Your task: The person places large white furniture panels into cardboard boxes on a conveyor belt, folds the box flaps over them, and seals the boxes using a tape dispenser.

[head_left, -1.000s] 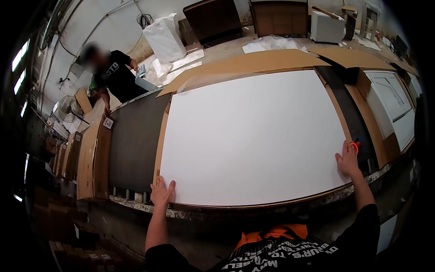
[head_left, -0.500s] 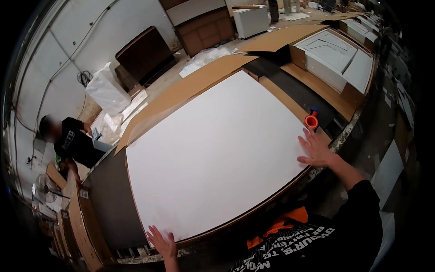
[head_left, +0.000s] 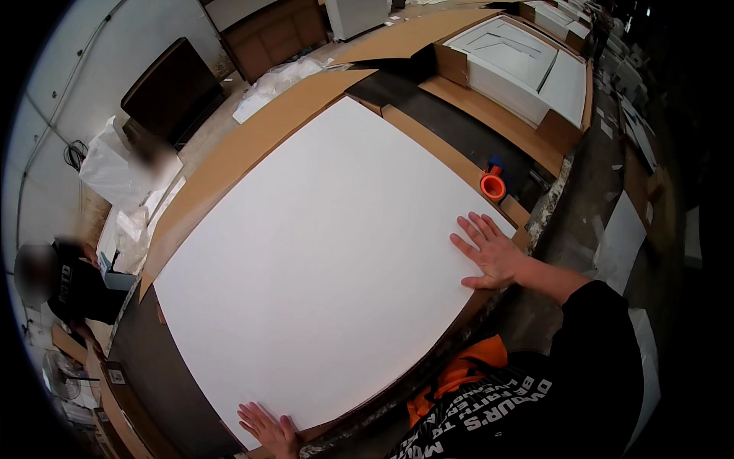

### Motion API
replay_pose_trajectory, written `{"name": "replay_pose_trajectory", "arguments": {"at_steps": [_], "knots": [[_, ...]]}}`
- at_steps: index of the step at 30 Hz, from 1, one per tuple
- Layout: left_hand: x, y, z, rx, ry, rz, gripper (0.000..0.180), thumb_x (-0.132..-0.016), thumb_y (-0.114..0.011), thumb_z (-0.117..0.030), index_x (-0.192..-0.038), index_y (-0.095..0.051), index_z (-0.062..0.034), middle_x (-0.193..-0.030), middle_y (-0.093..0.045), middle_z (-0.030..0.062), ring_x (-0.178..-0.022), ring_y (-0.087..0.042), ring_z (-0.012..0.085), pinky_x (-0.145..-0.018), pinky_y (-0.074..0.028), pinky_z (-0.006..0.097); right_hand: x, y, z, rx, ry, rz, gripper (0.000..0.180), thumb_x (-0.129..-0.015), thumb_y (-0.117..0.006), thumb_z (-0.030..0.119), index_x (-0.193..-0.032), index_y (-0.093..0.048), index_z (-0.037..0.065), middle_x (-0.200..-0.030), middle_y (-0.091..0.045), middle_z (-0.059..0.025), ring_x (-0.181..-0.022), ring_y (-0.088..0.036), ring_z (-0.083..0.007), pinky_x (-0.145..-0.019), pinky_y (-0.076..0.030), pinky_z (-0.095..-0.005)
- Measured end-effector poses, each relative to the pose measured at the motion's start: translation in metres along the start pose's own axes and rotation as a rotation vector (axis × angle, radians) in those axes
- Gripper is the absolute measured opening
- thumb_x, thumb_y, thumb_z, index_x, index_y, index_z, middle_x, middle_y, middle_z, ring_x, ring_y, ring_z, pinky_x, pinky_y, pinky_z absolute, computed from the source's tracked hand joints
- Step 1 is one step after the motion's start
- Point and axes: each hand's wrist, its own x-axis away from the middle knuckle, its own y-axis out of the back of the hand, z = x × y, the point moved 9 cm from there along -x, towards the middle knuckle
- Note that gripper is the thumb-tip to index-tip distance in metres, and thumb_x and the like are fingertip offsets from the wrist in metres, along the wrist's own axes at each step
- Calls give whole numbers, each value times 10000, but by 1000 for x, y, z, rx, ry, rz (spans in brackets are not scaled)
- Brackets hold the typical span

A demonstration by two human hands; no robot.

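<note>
Hands, two, left hand (head_left: 269, 430) and right hand (head_left: 492, 251), flat on one white panel (head_left: 321, 260).

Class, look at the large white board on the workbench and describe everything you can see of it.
The white board is a large, flat, plain rectangular panel with a smooth matt face and no marks. It lies flat on brown cardboard that shows along its far edges. The left hand presses flat on its near corner, and the right hand rests with fingers spread on its right corner. An orange tape roll stands just beyond it, apart.
</note>
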Motion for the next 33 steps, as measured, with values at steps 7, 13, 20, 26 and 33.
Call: {"name": "replay_pose_trajectory", "arguments": {"at_steps": [7, 13, 20, 26, 33], "knots": [[-11, 13, -230, -124, -155, -166, 751, -960, -343, -496, -1513, -224, -2, -1561, -170, 281, -1422, -83, 550, -1144, -52, 627, -4, 10, 1, -39, 34, -27, 907, -875, -420, 697, -1526, -225, 96, -1570, -120, -268, -1442, -85, -477, -1170, -57, -573], [-31, -6, -228, -28, 16, 38, 709, -906, -469, -396, -1470, -316, 5, -1549, -194, 280, -1400, -109, 575, -1129, -99, 635, -21, 31, 2, -291, 217, -50, 811, -848, -565, 622, -1399, -439, 40, -1405, -329, -285, -1288, -289, -476, -1063, -193, -636], [-30, -3, -229, 0, -3, 124, 763, -917, -472, -427, -1493, -252, 21, -1548, -115, 329, -1397, -67, 585, -1126, -98, 652, -377, 38, -311, -1399, -636, -587, 767, -841, -676, 550, -1391, -445, 66, -1229, -564, -132, -1034, -554, -228, -886, -469, -380], [-19, -1, -226, 19, 36, 120, 792, -905, -490, -501, -1512, -243, -57, -1572, -112, 270, -1411, -76, 557, -1127, -120, 652, -513, 27, -314, -1958, -564, -378, 546, -849, -691, 511, -1125, -573, 54, -1043, -625, -128, -823, -600, -227, -676, -541, -362], [-38, 2, -236, 73, 54, 98, 769, -908, -492, -520, -1493, -300, -58, -1564, -152, 269, -1406, -105, 556, -1127, -129, 649, -521, 153, -290, -894, -468, -637, 279, -913, -530, 218, -862, -666, -20, -784, -692, -164, -669, -688, -228, -566, -543, -361]]}}
